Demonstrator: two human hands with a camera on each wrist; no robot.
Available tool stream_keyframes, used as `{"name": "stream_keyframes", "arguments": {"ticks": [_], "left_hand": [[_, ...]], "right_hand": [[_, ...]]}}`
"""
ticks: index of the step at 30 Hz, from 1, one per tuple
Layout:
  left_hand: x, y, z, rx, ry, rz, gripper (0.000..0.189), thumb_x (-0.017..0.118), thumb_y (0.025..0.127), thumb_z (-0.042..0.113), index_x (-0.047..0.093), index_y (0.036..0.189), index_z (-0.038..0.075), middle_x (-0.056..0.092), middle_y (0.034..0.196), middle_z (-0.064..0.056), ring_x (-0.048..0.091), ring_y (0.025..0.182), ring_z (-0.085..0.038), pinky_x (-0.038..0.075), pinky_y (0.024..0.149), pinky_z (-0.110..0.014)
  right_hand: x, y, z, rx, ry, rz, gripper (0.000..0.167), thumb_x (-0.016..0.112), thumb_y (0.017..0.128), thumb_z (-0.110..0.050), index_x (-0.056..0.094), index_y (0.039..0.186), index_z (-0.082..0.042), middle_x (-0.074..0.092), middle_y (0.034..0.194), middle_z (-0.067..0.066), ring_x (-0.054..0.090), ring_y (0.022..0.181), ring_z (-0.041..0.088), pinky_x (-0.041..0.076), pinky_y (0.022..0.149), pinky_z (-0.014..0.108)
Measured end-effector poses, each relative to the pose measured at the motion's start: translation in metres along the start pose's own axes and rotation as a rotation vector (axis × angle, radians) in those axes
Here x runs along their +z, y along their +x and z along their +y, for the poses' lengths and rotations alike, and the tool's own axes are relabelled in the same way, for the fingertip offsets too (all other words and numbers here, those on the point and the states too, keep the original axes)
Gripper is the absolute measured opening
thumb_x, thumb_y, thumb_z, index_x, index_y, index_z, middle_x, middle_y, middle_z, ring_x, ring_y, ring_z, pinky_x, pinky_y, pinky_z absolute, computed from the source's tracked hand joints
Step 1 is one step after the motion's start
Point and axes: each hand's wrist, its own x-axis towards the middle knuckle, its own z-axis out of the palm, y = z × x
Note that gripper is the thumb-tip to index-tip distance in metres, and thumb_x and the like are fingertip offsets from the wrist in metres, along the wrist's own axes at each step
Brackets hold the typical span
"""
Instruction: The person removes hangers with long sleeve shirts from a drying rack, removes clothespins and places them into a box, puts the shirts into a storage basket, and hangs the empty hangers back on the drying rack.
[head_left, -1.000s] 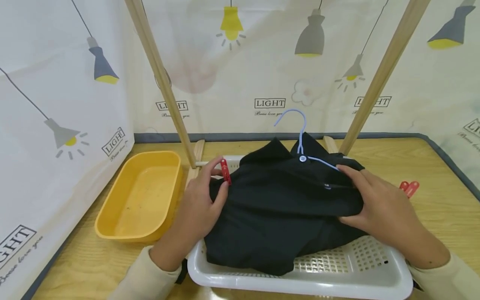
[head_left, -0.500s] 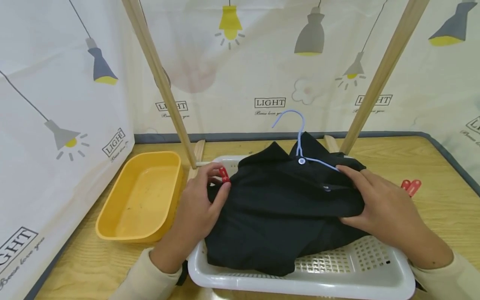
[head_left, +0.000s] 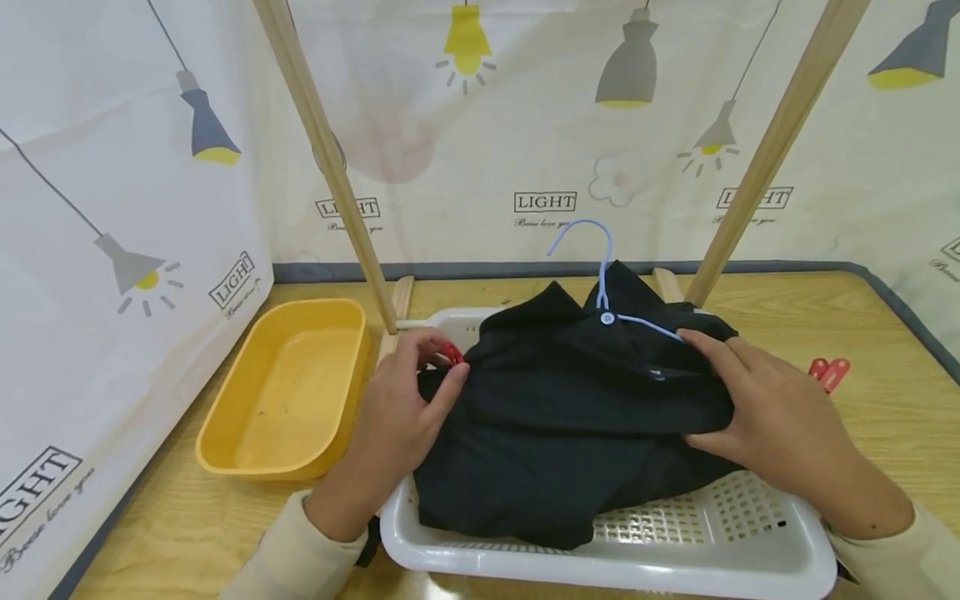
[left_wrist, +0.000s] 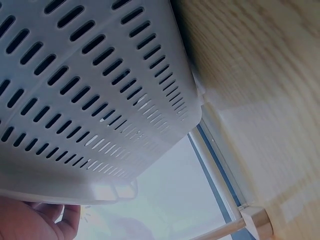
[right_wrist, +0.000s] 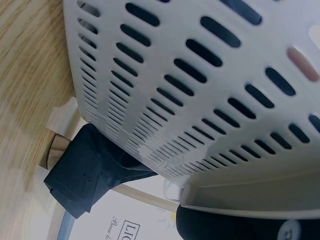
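A black collared shirt lies over the white basket, a blue hanger rising from its collar. My left hand pinches a red clothespin between thumb and fingers at the shirt's left shoulder; much of the clothespin is hidden by the fingers. On the opposite side, my right hand grips the shirt's right shoulder together with the hanger's arm, thumb below and fingers above. The left wrist view shows left fingers by the basket rim. Black cloth hangs past a basket corner in the right wrist view.
A yellow tub stands left of the basket on the wooden table. Two wooden poles rise behind the basket, with a pale bar low between them. Beyond my right hand are red clothespins. A lamp-printed curtain surrounds the table.
The red clothespin has tipped down from upright toward the shirt's left shoulder, and my left fingers have closed further over it. My right hand keeps its grip on shirt and hanger.
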Motion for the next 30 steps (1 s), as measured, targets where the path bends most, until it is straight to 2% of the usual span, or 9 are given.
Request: {"name": "stream_keyframes", "arguments": {"ticks": [6,10,15,30], "left_hand": [[0.0003,0.0009,-0.0001,-0.010,-0.009,0.005,0.037,0.070,0.094,0.026,0.054,0.124,0.012,0.071,0.103,-0.005,0.065,0.094,-0.020,0.055,0.088,-0.038],[0.0005,0.0021,-0.0008,0.012,0.022,0.000,0.038,0.068,0.095,0.028,0.058,0.129,0.014,0.073,0.105,-0.004,0.066,0.094,-0.020,0.055,0.088,-0.038],[0.0005,0.0029,-0.0014,0.033,0.043,-0.016,0.032,0.067,0.096,0.028,0.064,0.124,0.013,0.072,0.106,-0.002,0.065,0.093,-0.018,0.055,0.090,-0.037],[0.0003,0.0025,-0.0008,0.039,0.047,-0.031,0.031,0.066,0.097,0.029,0.063,0.122,0.011,0.071,0.108,-0.003,0.064,0.097,-0.019,0.053,0.094,-0.039]], "right_hand": [[0.0003,0.0003,0.0001,0.000,-0.005,-0.005,0.111,0.097,0.047,-0.036,0.046,0.143,-0.013,0.065,0.100,0.015,0.064,0.074,0.028,0.053,0.062,0.047],[-0.0004,0.0004,-0.0006,0.007,-0.008,-0.010,0.112,0.098,0.047,-0.035,0.046,0.143,-0.013,0.064,0.098,0.014,0.063,0.074,0.028,0.053,0.063,0.047],[-0.0007,0.0003,-0.0004,0.002,-0.008,-0.002,0.111,0.097,0.046,-0.035,0.046,0.143,-0.013,0.064,0.097,0.014,0.063,0.074,0.028,0.053,0.062,0.047],[-0.0009,-0.0001,-0.0007,0.014,-0.002,-0.014,0.111,0.097,0.047,-0.035,0.046,0.144,-0.014,0.064,0.098,0.014,0.063,0.074,0.028,0.053,0.063,0.048]]}}
